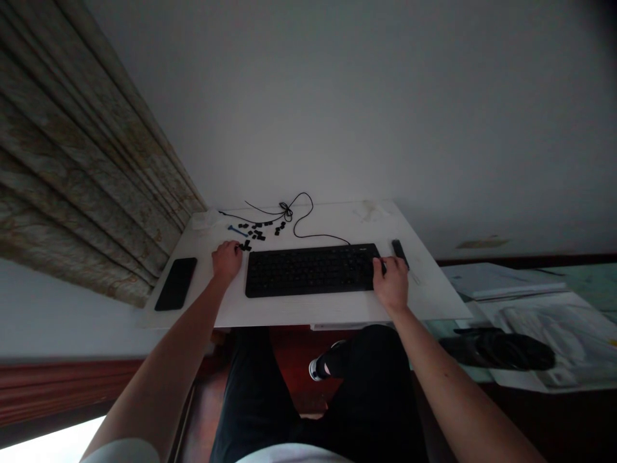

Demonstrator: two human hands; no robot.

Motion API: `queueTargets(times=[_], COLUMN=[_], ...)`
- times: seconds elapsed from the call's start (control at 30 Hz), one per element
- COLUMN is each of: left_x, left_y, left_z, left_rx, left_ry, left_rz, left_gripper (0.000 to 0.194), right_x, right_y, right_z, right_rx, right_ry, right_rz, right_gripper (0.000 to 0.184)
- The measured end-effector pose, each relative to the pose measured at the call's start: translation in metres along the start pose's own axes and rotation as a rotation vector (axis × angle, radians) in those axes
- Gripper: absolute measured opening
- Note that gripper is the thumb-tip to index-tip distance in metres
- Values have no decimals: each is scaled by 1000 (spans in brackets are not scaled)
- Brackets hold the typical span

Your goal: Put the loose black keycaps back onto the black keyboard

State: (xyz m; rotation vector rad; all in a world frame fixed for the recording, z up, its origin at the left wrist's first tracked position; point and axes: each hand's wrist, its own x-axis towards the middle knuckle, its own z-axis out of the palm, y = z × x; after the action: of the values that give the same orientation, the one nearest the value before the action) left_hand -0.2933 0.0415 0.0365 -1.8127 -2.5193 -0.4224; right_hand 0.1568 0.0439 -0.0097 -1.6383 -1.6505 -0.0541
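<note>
A black keyboard point(308, 270) lies on the white table, its cable running off the back edge. My right hand point(391, 283) grips its right end, thumb on the near side and fingers curled at the corner. To the left of the keyboard, my left hand point(226, 259) is closed, with its fingertips on a small black keycap point(241, 246) at the near end of a scatter. Behind it lie several more loose black keycaps point(258, 233). A thin blue tool point(238, 231) rests beside them; its exact kind is too small to tell.
A black phone point(176, 284) lies at the table's left. The coiled cable point(286, 211) sits at the back. A slim dark object point(400, 253) lies right of the keyboard. Curtains point(96, 154) hang at left. A lower surface at right holds papers point(506, 283) and a black umbrella-like item point(501, 349).
</note>
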Motion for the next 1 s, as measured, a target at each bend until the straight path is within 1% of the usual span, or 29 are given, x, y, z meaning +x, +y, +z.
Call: queueTargets(times=[0.1,0.2,0.33,0.47,0.57,0.73,1.0], left_x=[1,6,20,36,44,45,36], left_y=[6,14,23,26,24,20,17], left_z=[0,-2,-5,-8,-8,-5,-7], left_rx=[-6,33,96,57,35,6,-32], left_ry=[22,4,-77,-192,-226,-227,-182], left_rz=[2,19,-6,-99,-123,-138,-81], left_gripper=[30,30,33,30,25,26,23], right_x=[0,0,0,0,0,0,0], right_y=[-2,-5,-7,-5,-5,-7,-10], right_z=[-2,-4,-5,-4,-4,-6,-9], right_rx=[-44,-69,-56,-43,-23,4,-2], right_ry=[-8,-9,-5,10,18,15,-9], right_rz=[45,111,128,124,124,136,156], right_gripper=[44,44,44,44,44,43,42])
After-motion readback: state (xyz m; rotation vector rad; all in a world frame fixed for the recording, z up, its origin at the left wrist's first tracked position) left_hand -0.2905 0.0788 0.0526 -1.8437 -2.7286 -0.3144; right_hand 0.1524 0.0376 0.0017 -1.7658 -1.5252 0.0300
